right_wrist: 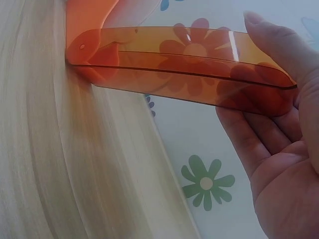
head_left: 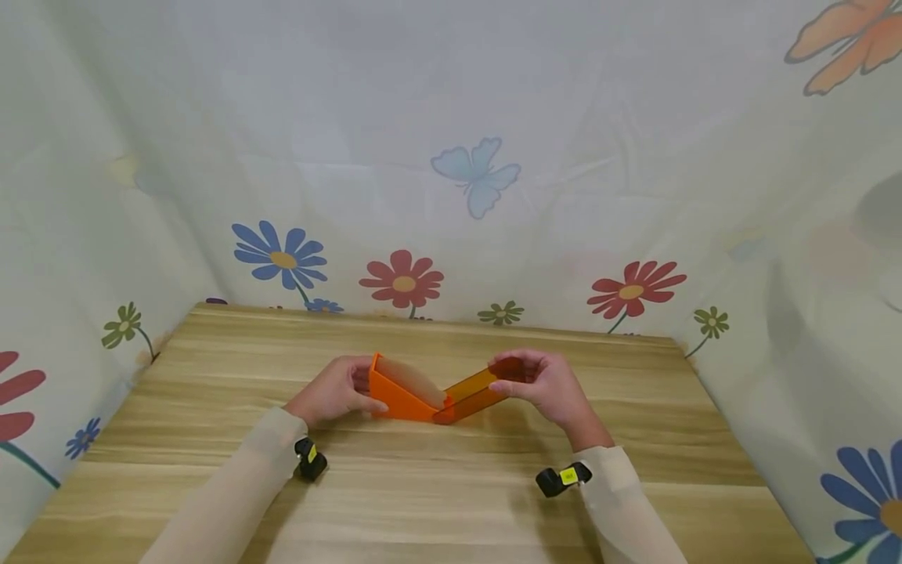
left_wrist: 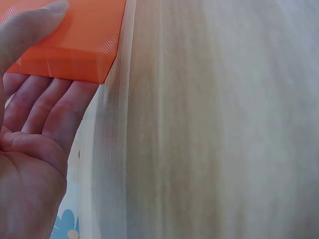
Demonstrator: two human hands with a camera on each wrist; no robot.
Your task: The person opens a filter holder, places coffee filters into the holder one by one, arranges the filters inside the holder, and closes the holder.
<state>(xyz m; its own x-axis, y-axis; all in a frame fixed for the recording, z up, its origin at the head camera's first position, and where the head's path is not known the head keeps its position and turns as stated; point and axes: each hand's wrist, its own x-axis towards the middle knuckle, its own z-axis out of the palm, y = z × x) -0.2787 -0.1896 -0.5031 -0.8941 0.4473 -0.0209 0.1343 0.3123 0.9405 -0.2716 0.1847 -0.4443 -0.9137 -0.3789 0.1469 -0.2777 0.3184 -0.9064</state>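
Observation:
An orange plastic case (head_left: 396, 399) sits on the wooden table with its see-through orange lid (head_left: 470, 401) swung out to the right. In the right wrist view, a round hinge (right_wrist: 82, 48) joins the two parts. My left hand (head_left: 340, 392) grips the case at its left end, thumb on the near side and fingers on the far side. My right hand (head_left: 548, 388) holds the lid's free end between thumb and fingers, raised above the table. Through the clear lid (right_wrist: 174, 74) some fingertips show. The inside of the case is mostly hidden from view.
The wooden table (head_left: 423, 493) stretches around both hands. Behind it and along its sides hangs a pale cloth (head_left: 564, 219) printed with flowers and butterflies. A black wrist camera (head_left: 310, 460) sits on the left sleeve, and another camera (head_left: 560, 478) on the right.

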